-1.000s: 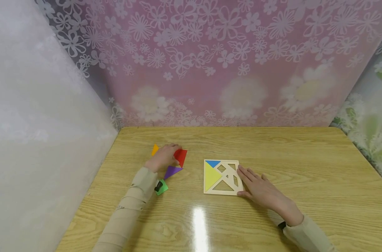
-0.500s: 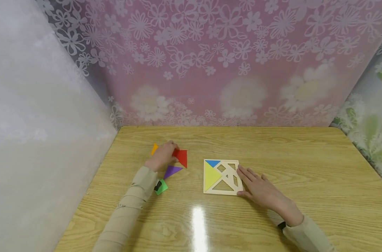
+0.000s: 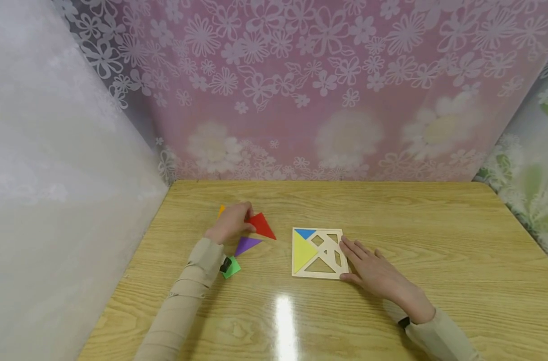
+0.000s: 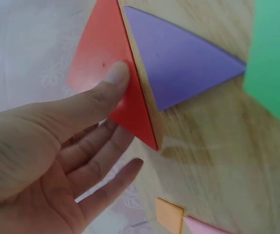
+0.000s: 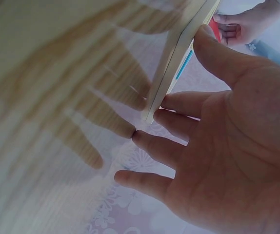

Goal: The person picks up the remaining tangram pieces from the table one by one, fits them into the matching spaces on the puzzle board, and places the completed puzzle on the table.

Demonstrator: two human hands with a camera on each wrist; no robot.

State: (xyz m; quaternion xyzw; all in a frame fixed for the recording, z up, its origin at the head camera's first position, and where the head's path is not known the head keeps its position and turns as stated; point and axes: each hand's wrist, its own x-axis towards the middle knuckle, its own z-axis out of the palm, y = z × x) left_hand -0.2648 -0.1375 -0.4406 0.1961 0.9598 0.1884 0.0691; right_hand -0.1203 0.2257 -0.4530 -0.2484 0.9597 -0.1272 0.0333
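Note:
My left hand (image 3: 232, 223) pinches a red triangle (image 3: 262, 226), a flat tangram piece. In the left wrist view the thumb presses on its face and the other fingers are behind it; the piece is tilted up. A purple triangle (image 3: 247, 245) lies just below that hand, and a green piece (image 3: 232, 268) sits partly under the wrist. At the right side of a wooden tangram board (image 3: 321, 275), my right hand (image 3: 373, 271) touches the edge with extended fingers. A yellow triangle (image 3: 303, 253) and a blue triangle (image 3: 305, 233) fill slots in the board; several other slots show bare.
An orange piece (image 3: 222, 209) peeks out behind the left hand. The left wrist view also has a pink piece (image 4: 203, 226) beside the orange one. A flowered curtain (image 3: 274, 100) hangs along the back edge of the wooden table (image 3: 391, 210).
The left hand has taken hold of the red triangle, turned it and shifted it slightly; its tip now points down and right. The right hand and the board stay put.

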